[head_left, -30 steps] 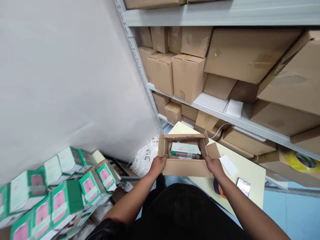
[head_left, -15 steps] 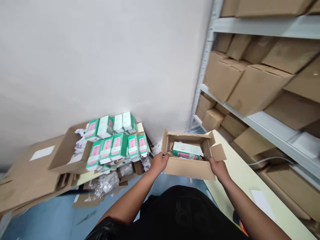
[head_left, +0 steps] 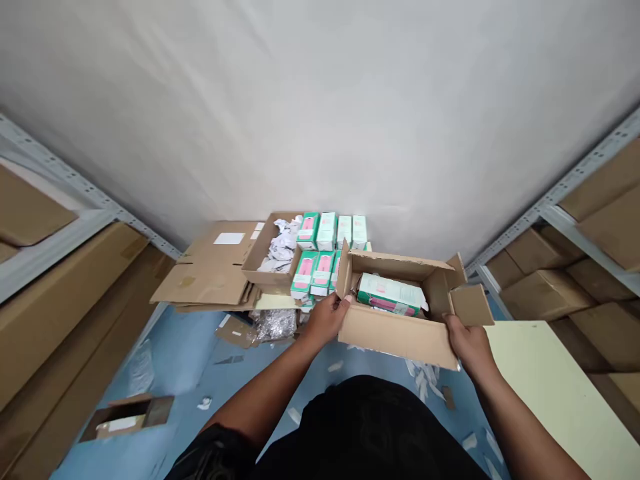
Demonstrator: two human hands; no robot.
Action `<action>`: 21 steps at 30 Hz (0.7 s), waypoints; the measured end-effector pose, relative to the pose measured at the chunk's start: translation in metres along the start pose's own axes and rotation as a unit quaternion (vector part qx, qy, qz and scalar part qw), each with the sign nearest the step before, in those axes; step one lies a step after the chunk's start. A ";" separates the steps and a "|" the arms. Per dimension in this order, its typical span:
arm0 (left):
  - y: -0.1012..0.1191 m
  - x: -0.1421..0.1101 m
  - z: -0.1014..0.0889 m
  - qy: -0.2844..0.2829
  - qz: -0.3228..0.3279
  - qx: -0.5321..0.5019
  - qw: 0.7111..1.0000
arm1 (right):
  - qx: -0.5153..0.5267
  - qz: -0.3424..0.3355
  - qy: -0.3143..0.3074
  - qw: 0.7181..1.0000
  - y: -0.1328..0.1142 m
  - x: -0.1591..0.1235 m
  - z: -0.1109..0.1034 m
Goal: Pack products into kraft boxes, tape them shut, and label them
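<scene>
An open cardboard box is held up in front of my body, its flaps spread outward. My left hand grips its left side, and my right hand grips the right front corner. Inside the box lies a green, white and pink product carton on its side. Behind the box and to its left stand several similar cartons in rows; the held box hides some of them. Beside them, another cardboard box contains crumpled white paper.
Flattened cardboard is stacked at the left. Clear plastic wrap hangs below the cartons. Shelves of brown boxes flank both sides. A pale tabletop is at right. Paper scraps and an open box lie on the blue floor.
My view has swung left, bringing the left shelf into sight. The held box has moved from beside the pale table to in front of the carton rows, still in both hands.
</scene>
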State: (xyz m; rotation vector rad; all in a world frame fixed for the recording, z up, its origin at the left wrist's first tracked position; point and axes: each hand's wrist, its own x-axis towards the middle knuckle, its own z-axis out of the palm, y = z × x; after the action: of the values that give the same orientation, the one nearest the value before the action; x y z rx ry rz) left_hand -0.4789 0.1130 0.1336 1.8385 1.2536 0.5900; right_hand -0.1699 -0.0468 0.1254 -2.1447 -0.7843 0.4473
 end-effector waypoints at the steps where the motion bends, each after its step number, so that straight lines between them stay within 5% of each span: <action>1: -0.007 0.001 -0.015 0.003 0.006 -0.022 1.000 | 0.000 -0.003 -0.002 1.000 -0.012 0.001 0.011; 7: -0.045 0.006 -0.085 0.029 0.021 -0.112 0.993 | 0.021 -0.026 -0.020 0.999 -0.076 0.008 0.069; 15: -0.091 0.033 -0.115 0.078 -0.016 -0.254 0.964 | 0.039 -0.060 -0.078 0.994 -0.115 0.049 0.107; 18: -0.108 0.050 -0.133 0.130 -0.024 -0.175 0.976 | 0.041 -0.072 -0.104 0.991 -0.123 0.070 0.115; 21: -0.121 0.070 -0.157 0.168 -0.034 0.044 0.984 | 0.049 -0.097 -0.120 0.987 -0.128 0.088 0.124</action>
State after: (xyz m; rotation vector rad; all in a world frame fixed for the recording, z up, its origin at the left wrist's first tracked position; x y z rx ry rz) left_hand -0.6325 0.2551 0.1167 1.8103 1.5794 0.8455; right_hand -0.2211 0.1450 0.1433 -1.9228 -1.0725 0.6337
